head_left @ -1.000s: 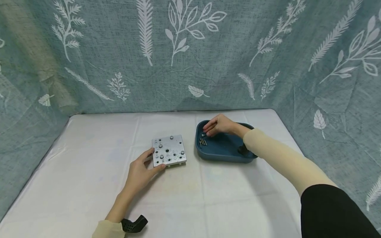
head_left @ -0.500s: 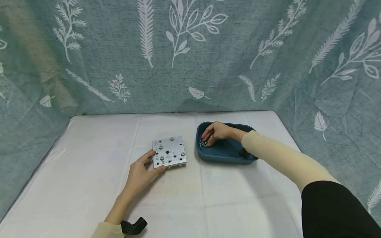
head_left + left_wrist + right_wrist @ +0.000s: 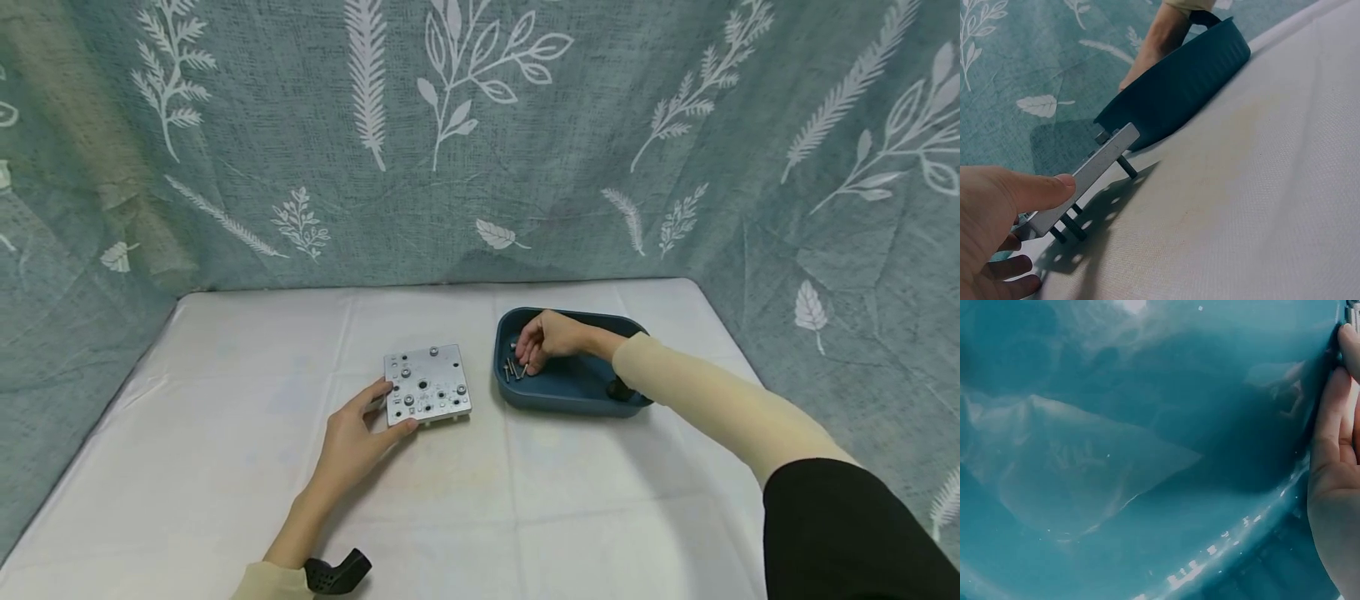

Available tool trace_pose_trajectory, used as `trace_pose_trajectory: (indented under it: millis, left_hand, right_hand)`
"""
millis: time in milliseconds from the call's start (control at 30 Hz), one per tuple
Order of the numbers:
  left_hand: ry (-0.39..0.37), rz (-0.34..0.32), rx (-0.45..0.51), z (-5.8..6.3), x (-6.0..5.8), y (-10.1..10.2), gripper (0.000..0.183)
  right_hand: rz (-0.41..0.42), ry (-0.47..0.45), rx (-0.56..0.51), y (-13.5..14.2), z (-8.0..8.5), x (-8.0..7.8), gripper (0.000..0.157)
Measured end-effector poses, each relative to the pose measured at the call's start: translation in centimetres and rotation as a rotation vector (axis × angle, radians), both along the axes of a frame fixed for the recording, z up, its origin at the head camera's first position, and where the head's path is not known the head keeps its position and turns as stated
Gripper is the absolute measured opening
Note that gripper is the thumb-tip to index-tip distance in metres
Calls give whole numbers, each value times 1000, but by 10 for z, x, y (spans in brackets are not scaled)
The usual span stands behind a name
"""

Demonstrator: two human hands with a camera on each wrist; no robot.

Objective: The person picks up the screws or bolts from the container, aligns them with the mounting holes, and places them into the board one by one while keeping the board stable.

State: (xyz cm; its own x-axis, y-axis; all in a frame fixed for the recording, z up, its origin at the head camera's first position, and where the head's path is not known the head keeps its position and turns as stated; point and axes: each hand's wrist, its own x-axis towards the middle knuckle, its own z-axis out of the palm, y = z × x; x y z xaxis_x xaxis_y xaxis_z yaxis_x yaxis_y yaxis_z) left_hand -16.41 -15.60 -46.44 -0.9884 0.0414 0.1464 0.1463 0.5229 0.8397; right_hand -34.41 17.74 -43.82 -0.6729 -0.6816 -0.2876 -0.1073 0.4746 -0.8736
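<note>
In the head view my left hand (image 3: 356,437) holds a silver metal plate (image 3: 442,364) by its left corner, thumb along the near edge. The plate has several holes and socket-head screws in it; in the left wrist view screw shanks (image 3: 1073,227) stick out beneath the plate (image 3: 1094,172). My right hand (image 3: 558,333) reaches into a dark blue tray (image 3: 573,404), fingers curled down, and pinches a small screw (image 3: 525,370) at the fingertips. Beside it lie several loose screws (image 3: 512,367). The right wrist view shows the hand (image 3: 1335,481) at its right edge, a threaded metal end (image 3: 1352,315) by the fingertip.
A white cloth (image 3: 450,517) covers the table. Behind it hangs a green leaf-patterned curtain (image 3: 300,125). The tray's raised wall surrounds the right hand. A black wrist device (image 3: 337,572) sits on the left wrist.
My right hand has lowered into the tray among the screws, and its fingers have closed on one. My left hand and the plate stay in place.
</note>
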Motion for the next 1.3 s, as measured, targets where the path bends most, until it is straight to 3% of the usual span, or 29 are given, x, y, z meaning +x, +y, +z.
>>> trace_pose_trajectory:
  millis: [300, 500, 867, 1100, 1300]
  left_hand:
    - [-16, 19, 3, -2, 6, -3, 79]
    - [-15, 10, 15, -3, 8, -3, 81]
    - [19, 5, 20, -1, 5, 2, 78]
    - [23, 0, 19, 1, 3, 4, 78]
    - [19, 4, 20, 4, 4, 3, 78]
  right_hand:
    - [-9, -13, -4, 0, 12, 1, 26]
    - [-147, -5, -37, 10, 27, 2, 28]
    - [-287, -7, -165, 11, 49, 32, 38]
    - [-350, 17, -229, 4, 52, 47, 39]
    - [-380, -15, -296, -9, 54, 56, 39]
